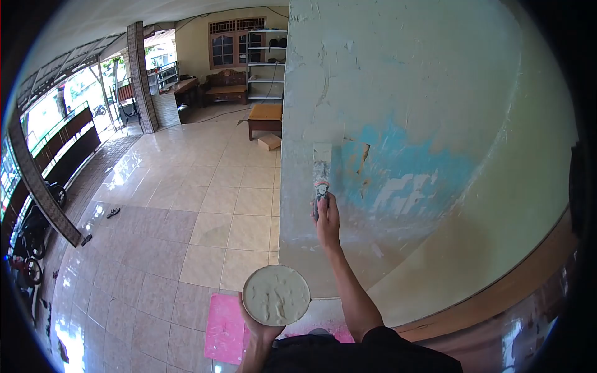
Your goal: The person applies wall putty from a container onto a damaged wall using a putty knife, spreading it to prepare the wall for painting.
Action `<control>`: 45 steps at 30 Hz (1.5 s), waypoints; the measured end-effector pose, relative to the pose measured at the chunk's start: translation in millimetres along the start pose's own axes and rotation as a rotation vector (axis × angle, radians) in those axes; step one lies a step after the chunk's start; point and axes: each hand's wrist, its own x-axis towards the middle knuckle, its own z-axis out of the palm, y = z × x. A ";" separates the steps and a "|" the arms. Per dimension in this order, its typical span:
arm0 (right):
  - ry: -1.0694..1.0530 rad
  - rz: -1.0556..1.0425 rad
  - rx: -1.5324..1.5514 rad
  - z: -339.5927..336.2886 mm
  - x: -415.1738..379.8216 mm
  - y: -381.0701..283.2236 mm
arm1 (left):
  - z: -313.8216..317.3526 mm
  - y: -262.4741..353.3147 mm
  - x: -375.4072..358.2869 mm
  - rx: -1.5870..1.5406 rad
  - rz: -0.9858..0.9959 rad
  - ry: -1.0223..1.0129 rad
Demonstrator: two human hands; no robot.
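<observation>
In my right hand (327,219) is a putty knife (321,171), its handle gripped and its wide blade flat against the wall (398,74) near the left corner. The blade and ferrule are smeared with pale filler. Just right of the blade lies a bare blue patch (404,161) with flaking, brownish cracks and whitish smears. Low in front of my body, my left hand (261,329) holds a round tub (277,295) of grey-white putty from the side and below. Ridges and small pits mark the putty's surface.
Under the tub a pink board (225,328) lies on the tiled floor (205,205). A wooden table (265,115), a cardboard box (269,142), a bench (226,88) and a metal shelf (267,64) stand at the back. A pillar (142,78) and parked motorbikes (31,233) are at left.
</observation>
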 end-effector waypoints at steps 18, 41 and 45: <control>-0.082 0.154 0.017 -0.5 -16.4 56.0 | -12.5 0.8 3.6 -0.026 0.028 0.066; -0.035 -0.017 -0.051 -18.4 29.5 -38.1 | -13.3 2.1 2.5 -0.103 0.000 0.065; 0.004 0.032 -0.177 -23.9 41.1 -46.7 | -8.9 3.3 2.8 -0.154 -0.031 0.042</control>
